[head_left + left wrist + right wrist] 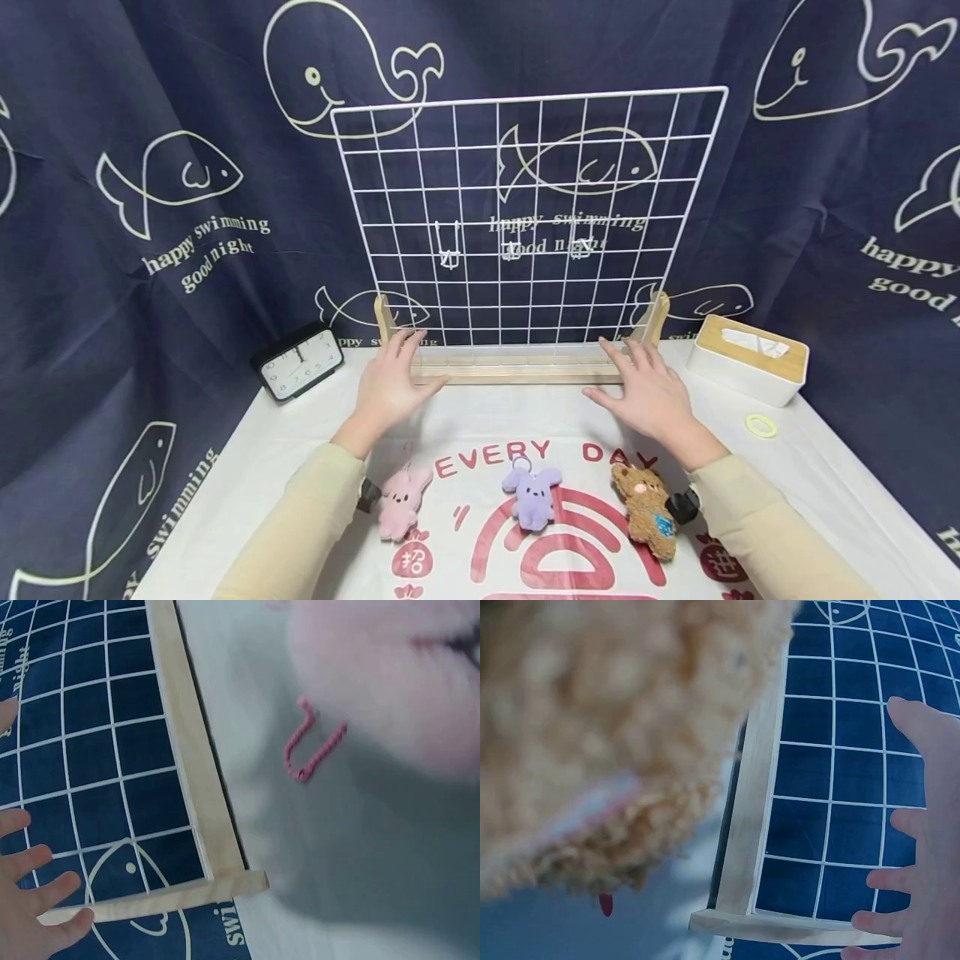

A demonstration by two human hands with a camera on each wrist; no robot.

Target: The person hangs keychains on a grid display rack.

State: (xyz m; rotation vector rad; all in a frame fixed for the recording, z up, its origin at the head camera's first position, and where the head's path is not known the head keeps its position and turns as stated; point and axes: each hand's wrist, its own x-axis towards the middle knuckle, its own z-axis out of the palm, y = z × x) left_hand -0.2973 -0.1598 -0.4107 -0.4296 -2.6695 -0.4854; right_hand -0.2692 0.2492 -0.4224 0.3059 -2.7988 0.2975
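A white wire grid rack stands upright in a wooden base. Near the base's left end is my left hand, fingers spread; my right hand is likewise spread near the right end. Neither holds anything, and whether they touch the wood I cannot tell. Three white hooks hang on the grid, the left hook, middle hook and right hook. Closer to me lie a pink plush keychain, a purple plush keychain and a brown bear keychain.
A black-framed clock stands at the table's back left. At the back right are a tissue box with a wooden lid and a pale yellow ring. A dark curtain with fish drawings hangs behind the white printed tablecloth.
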